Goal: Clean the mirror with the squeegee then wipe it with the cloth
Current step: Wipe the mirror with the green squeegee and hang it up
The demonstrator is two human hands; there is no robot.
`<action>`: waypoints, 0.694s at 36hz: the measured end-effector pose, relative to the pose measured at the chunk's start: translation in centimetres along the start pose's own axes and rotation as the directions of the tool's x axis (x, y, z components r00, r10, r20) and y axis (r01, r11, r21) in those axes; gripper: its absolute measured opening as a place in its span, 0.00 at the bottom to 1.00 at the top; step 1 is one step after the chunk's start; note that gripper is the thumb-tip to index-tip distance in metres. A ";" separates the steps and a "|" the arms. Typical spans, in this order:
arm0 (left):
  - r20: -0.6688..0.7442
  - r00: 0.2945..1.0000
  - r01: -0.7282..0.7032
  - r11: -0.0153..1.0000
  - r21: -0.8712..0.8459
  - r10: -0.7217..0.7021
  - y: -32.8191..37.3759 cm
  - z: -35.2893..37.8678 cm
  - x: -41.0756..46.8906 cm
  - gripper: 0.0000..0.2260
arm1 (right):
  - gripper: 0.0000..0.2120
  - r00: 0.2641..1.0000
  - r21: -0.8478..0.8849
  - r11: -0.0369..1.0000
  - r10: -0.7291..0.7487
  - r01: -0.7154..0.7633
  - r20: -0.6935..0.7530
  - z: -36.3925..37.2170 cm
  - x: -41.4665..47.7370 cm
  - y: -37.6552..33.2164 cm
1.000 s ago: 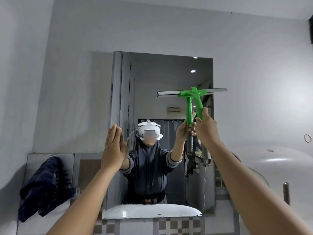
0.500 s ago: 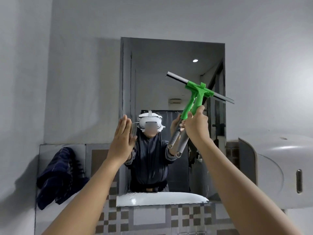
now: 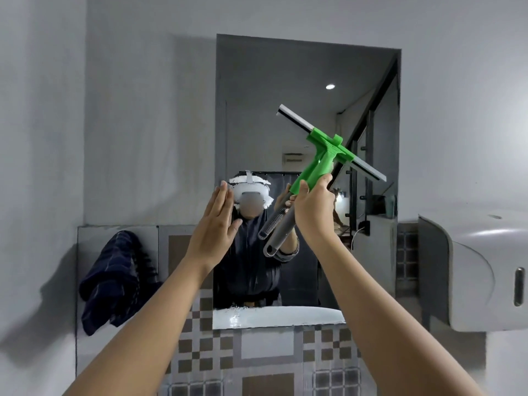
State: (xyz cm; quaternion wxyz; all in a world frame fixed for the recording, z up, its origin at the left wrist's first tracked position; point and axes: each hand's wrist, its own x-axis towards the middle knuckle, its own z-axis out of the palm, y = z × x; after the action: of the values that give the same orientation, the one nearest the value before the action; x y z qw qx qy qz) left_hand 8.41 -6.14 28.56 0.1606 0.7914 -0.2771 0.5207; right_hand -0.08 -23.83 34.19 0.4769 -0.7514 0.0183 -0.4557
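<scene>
The wall mirror (image 3: pixel 271 90) hangs straight ahead and reflects me. My right hand (image 3: pixel 314 208) grips the green and grey squeegee (image 3: pixel 324 155) by its handle, in front of the mirror's right half. The blade tilts down to the right. Whether the blade touches the glass I cannot tell. My left hand (image 3: pixel 215 224) is flat, fingers together and pointing up, at the mirror's lower left edge. The dark blue checked cloth (image 3: pixel 114 281) hangs on the wall left of the mirror, below my left hand.
A white dispenser (image 3: pixel 480 270) is mounted on the wall to the right of the mirror. Grey and brown patterned tiles (image 3: pixel 268 355) cover the wall below the mirror. A plain grey wall closes the left side.
The squeegee blade has swung from level to tilted down to the right and come lower on the glass. My left hand stays flat near the mirror's left edge. My view has shifted.
</scene>
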 end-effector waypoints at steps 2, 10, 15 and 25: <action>-0.001 1.000 -0.002 1.000 -0.006 0.002 -0.1 0.0 -0.1 0.31 | 0.29 1.000 -0.009 1.000 0.003 -0.003 0.006 0.6 -0.6 -0.2; -0.015 1.000 -0.025 0.999 -0.021 0.024 -0.7 0.2 -0.8 0.31 | 0.30 1.000 -0.036 0.999 0.021 -0.021 0.017 2.8 -2.3 -0.8; -0.024 0.999 -0.034 0.998 -0.043 0.033 -0.8 0.2 -1.1 0.29 | 0.30 0.999 -0.036 0.999 0.028 -0.027 0.028 3.7 -2.9 -1.2; -0.005 0.999 -0.047 0.999 0.008 0.047 -1.8 -0.1 -1.7 0.30 | 0.30 0.997 -0.070 0.998 0.012 -0.007 0.071 4.7 -3.7 -2.2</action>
State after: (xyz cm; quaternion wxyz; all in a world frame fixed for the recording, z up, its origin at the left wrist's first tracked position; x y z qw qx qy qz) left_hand 8.91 -4.15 27.13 0.1459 0.7841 -0.2930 0.5273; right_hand 0.18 -17.61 32.71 0.4530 -0.7832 0.0206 -0.4253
